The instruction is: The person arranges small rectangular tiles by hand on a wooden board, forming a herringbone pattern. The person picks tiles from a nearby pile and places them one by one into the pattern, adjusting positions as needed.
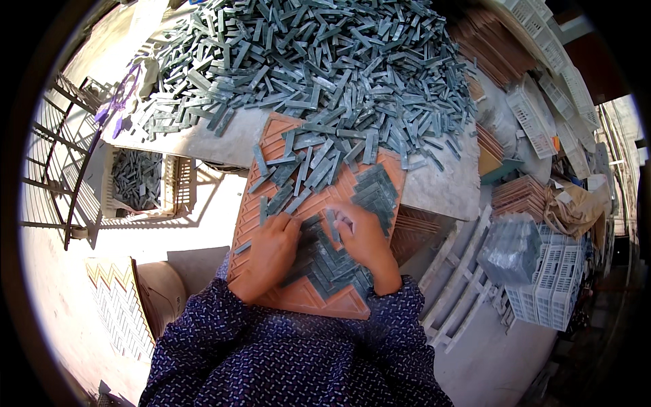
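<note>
An orange-brown tray (271, 296) with herringbone grooves lies tilted before me, its far part under loose strips. Grey-green stone strips fill part of its grooves in a herringbone patch (325, 261). A second filled patch (375, 193) runs along the right side. My right hand (369, 243) is closed, pinching a stone strip (333, 225) just above the tray. Over the tray's left half is my left hand (272, 252), its fingers curled together at the edge of the laid strips; what they hold is hidden. Several loose strips (298, 173) lie beyond both hands.
A large heap of stone strips (325, 61) covers the pale table (447, 183). A crate (175, 183) of strips stands lower left, near a patterned panel (122, 305). At right are stacked brown trays (519, 197), white crates (549, 285) and a slatted pallet (458, 278).
</note>
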`<state>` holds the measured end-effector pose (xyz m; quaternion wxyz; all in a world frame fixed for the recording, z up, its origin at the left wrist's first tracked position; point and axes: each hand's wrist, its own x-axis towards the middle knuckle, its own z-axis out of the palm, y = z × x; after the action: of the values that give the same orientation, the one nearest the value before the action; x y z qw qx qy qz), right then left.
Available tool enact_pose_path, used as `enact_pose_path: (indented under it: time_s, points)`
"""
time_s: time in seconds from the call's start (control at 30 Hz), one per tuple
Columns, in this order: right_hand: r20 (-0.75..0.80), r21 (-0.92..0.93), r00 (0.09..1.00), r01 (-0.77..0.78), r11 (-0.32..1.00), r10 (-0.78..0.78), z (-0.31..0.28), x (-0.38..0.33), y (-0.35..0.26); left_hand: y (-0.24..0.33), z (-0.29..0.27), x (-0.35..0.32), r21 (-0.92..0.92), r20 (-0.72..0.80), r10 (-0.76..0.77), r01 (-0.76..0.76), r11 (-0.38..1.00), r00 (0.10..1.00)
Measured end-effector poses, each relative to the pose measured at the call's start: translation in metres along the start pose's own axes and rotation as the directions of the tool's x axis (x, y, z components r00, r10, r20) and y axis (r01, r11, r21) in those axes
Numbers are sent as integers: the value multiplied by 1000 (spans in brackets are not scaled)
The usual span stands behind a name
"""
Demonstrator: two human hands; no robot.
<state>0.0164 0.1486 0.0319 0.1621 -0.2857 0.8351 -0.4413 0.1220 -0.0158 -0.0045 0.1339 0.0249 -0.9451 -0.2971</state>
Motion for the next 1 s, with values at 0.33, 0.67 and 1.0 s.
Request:
enact_pose_path:
  time_s: [0.33,0.67,1.0]
  points:
    - [74,-183,996,58,981,-45,6,0,10,-2,-5,0,-83,2,-27,27,996,1000]
    - [87,-187,995,55,981,-39,9,1,5,-2,-4,1,-39,7,-14,14,999,1000]
    - [-14,83,986,-167,982,169,19,-33,-1,-1,-4,1,-73,-3,-7,7,997,1000]
